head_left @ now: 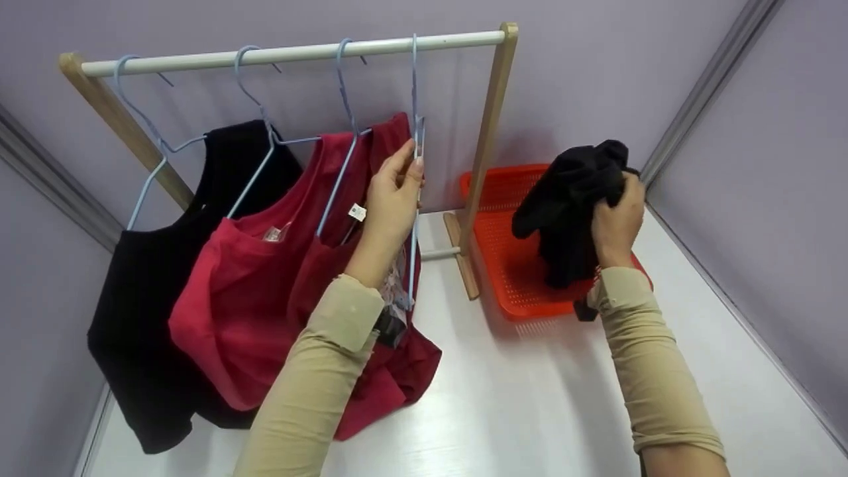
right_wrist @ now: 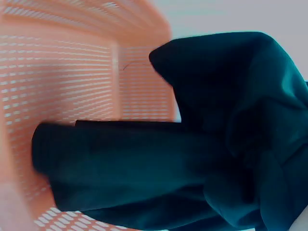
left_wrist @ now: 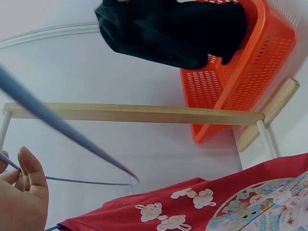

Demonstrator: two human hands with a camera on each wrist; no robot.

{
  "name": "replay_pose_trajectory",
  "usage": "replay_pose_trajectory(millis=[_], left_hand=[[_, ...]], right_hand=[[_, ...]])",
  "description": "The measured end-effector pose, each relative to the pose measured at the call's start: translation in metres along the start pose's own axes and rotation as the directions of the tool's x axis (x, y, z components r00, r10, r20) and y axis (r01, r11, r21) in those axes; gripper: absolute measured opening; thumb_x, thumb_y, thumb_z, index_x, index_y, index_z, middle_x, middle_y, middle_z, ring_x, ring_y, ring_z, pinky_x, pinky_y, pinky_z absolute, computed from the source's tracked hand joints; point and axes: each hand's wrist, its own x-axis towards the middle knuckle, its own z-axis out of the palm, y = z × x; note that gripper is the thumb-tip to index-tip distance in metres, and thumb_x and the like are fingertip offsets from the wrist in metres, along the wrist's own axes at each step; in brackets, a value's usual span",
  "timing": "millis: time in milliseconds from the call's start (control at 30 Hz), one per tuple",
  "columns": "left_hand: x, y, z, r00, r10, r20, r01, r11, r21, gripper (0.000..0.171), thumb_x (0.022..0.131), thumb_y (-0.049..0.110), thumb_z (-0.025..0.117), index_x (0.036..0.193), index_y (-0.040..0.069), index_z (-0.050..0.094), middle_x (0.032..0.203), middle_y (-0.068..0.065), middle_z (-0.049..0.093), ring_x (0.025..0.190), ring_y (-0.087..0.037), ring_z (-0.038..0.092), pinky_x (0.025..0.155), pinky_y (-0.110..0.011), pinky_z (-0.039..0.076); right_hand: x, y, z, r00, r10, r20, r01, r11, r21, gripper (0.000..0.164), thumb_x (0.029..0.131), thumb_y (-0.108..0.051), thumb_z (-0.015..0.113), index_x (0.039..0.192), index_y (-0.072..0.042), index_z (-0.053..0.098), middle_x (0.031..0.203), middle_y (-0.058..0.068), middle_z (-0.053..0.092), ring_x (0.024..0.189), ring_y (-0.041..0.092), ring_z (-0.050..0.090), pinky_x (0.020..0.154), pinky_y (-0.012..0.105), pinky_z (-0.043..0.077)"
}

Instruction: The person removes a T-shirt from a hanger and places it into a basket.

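Near the right end of the rail, my left hand [head_left: 391, 199] pinches a light blue hanger [head_left: 415, 86] whose hook is over the rail. In the left wrist view no garment shows on this hanger [left_wrist: 72, 126]. My right hand [head_left: 619, 215] grips a bunched black garment [head_left: 570, 192] over the orange-red plastic basket [head_left: 500, 245]. One part of the black cloth [right_wrist: 144, 163] hangs down inside the basket walls in the right wrist view. Beside my left hand hangs a dark red top [left_wrist: 159, 207] with white rabbit-like patches and a round print.
A white rail [head_left: 298, 53] runs between wooden posts [head_left: 493, 112]. At its left hang a black top [head_left: 146, 285] and a pink-red top [head_left: 245, 291] on blue hangers. Grey-lilac walls [head_left: 596, 66] enclose the white floor [head_left: 517, 397].
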Motion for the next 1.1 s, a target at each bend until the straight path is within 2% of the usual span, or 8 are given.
replay_pose_trajectory(millis=[133, 267, 400, 533, 633, 733, 933, 1100], left_hand=[[-0.001, 0.000, 0.000, 1.000, -0.002, 0.010, 0.002, 1.000, -0.012, 0.041, 0.099, 0.012, 0.048, 0.139, 0.003, 0.045, 0.118, -0.017, 0.056, 0.075, -0.006, 0.049, 0.055, -0.012, 0.042], [-0.002, 0.000, -0.001, 0.999, 0.000, 0.040, 0.000, 1.000, 0.004, 0.043, 0.099, 0.012, 0.047, 0.141, 0.004, 0.043, 0.118, -0.017, 0.055, 0.076, -0.010, 0.052, 0.057, -0.012, 0.043], [-0.004, 0.001, -0.004, 0.997, -0.027, 0.066, 0.025, 0.999, 0.038, 0.046, 0.099, 0.012, 0.047, 0.143, 0.008, 0.040, 0.123, -0.014, 0.054, 0.086, -0.017, 0.057, 0.061, -0.015, 0.045], [-0.006, 0.001, -0.005, 0.994, -0.058, 0.088, 0.054, 0.997, 0.048, 0.047, 0.099, 0.013, 0.046, 0.145, 0.011, 0.036, 0.129, -0.012, 0.052, 0.093, -0.022, 0.059, 0.068, -0.022, 0.049], [-0.007, 0.001, -0.005, 0.993, -0.061, 0.104, 0.055, 0.997, 0.057, 0.047, 0.100, 0.013, 0.045, 0.146, 0.012, 0.035, 0.134, -0.011, 0.049, 0.093, -0.021, 0.060, 0.072, -0.027, 0.052], [-0.007, 0.001, -0.006, 0.993, -0.049, 0.109, 0.041, 0.997, 0.071, 0.048, 0.099, 0.013, 0.045, 0.146, 0.011, 0.035, 0.139, -0.010, 0.046, 0.095, -0.022, 0.060, 0.075, -0.029, 0.051], [-0.011, 0.004, -0.007, 0.998, -0.004, 0.056, -0.007, 0.983, 0.183, 0.048, 0.098, 0.011, 0.047, 0.144, 0.008, 0.037, 0.141, -0.014, 0.043, 0.118, -0.024, 0.050, 0.095, -0.033, 0.047], [-0.017, 0.006, -0.007, 0.999, 0.033, 0.020, -0.037, 0.970, 0.240, 0.050, 0.097, 0.008, 0.047, 0.145, 0.006, 0.035, 0.144, -0.017, 0.038, 0.128, -0.028, 0.043, 0.102, -0.035, 0.045]], right_hand=[[-0.012, 0.011, 0.014, 0.993, -0.031, 0.113, 0.033, 0.999, -0.022, 0.037, 0.084, -0.006, 0.052, 0.119, 0.004, 0.053, 0.119, 0.025, 0.052, 0.116, 0.039, 0.048, 0.103, 0.047, 0.034], [-0.024, 0.021, 0.026, 0.976, -0.020, 0.216, 0.034, 0.997, -0.064, 0.043, 0.080, 0.000, 0.050, 0.123, 0.005, 0.049, 0.123, 0.027, 0.050, 0.120, 0.040, 0.046, 0.105, 0.048, 0.033], [-0.037, 0.033, 0.034, 0.953, 0.038, 0.300, 0.005, 0.990, -0.142, 0.045, 0.081, 0.000, 0.051, 0.125, 0.005, 0.047, 0.125, 0.028, 0.049, 0.121, 0.041, 0.046, 0.106, 0.049, 0.033], [-0.048, 0.047, 0.039, 0.916, 0.119, 0.383, -0.030, 0.973, -0.229, 0.044, 0.083, -0.005, 0.052, 0.126, 0.005, 0.046, 0.126, 0.029, 0.049, 0.120, 0.042, 0.046, 0.105, 0.052, 0.034], [-0.053, 0.056, 0.039, 0.870, 0.167, 0.463, -0.036, 0.960, -0.278, 0.046, 0.086, -0.007, 0.051, 0.129, 0.006, 0.043, 0.129, 0.030, 0.046, 0.122, 0.044, 0.045, 0.104, 0.054, 0.034], [-0.056, 0.062, 0.038, 0.813, 0.193, 0.550, -0.017, 0.951, -0.308, 0.050, 0.087, -0.008, 0.049, 0.133, 0.009, 0.038, 0.133, 0.033, 0.043, 0.124, 0.047, 0.043, 0.104, 0.056, 0.035], [-0.059, 0.068, 0.038, 0.697, 0.247, 0.673, 0.022, 0.931, -0.365, 0.056, 0.089, -0.011, 0.049, 0.137, 0.013, 0.030, 0.135, 0.038, 0.039, 0.125, 0.049, 0.040, 0.104, 0.056, 0.035], [-0.056, 0.066, 0.036, 0.624, 0.278, 0.730, 0.065, 0.913, -0.403, 0.061, 0.089, -0.016, 0.052, 0.135, 0.017, 0.027, 0.135, 0.040, 0.037, 0.127, 0.050, 0.038, 0.106, 0.056, 0.034]])
